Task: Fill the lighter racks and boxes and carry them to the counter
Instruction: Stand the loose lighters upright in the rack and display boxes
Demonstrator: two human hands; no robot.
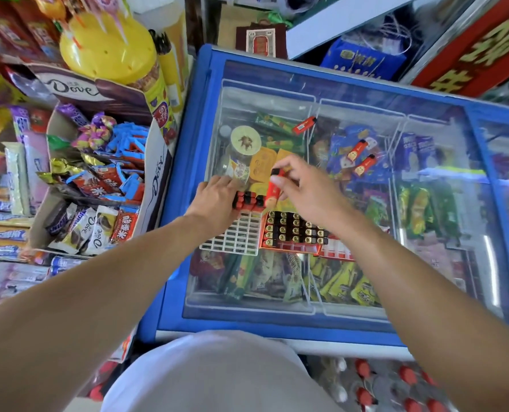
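A white grid rack (237,236) lies on the glass lid of a blue freezer (336,93), with a few red lighters (248,200) standing in its far row. My left hand (214,200) rests on the rack's far left corner, fingers against those lighters. My right hand (306,188) pinches a red lighter (274,188) upright over the rack's far right end. To the right of the rack sits a red box (294,233) packed with several lighters, tops up. Three loose red lighters (304,125) (356,150) (365,165) lie on the glass farther back.
An open Dove carton (155,162) full of wrapped chocolates stands left of the freezer, with a yellow jar (110,46) behind it. Candy bars (0,203) line the far left shelf. Red-capped bottles (396,385) stand on the floor by the freezer's front.
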